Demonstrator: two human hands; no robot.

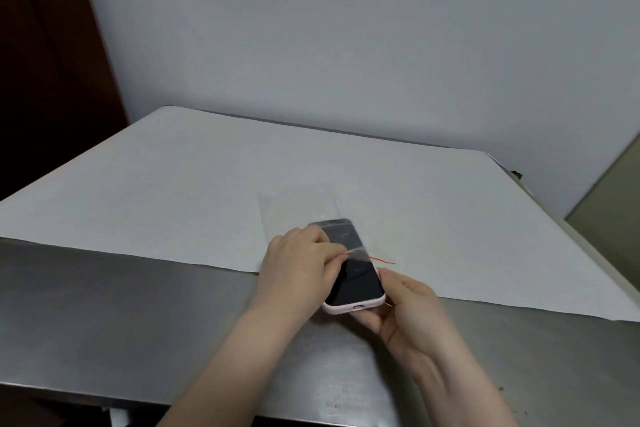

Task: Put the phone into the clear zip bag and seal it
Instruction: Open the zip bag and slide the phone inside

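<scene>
A phone [356,279] with a dark screen and a pale pink case lies screen up, its far half inside the clear zip bag [296,204]. The bag lies flat on white paper, and its red zip line crosses the phone's middle. My left hand [299,263] pinches the bag's mouth at the red line on the phone's left side. My right hand [403,308] holds the phone's near end from below and from the right. The bag's far end is hard to make out against the paper.
A sheet of white paper [173,184] covers the far part of a steel table [121,305]. The table's near edge runs along the bottom. A grey wall stands behind, a dark door at the left, and a beige panel at the right.
</scene>
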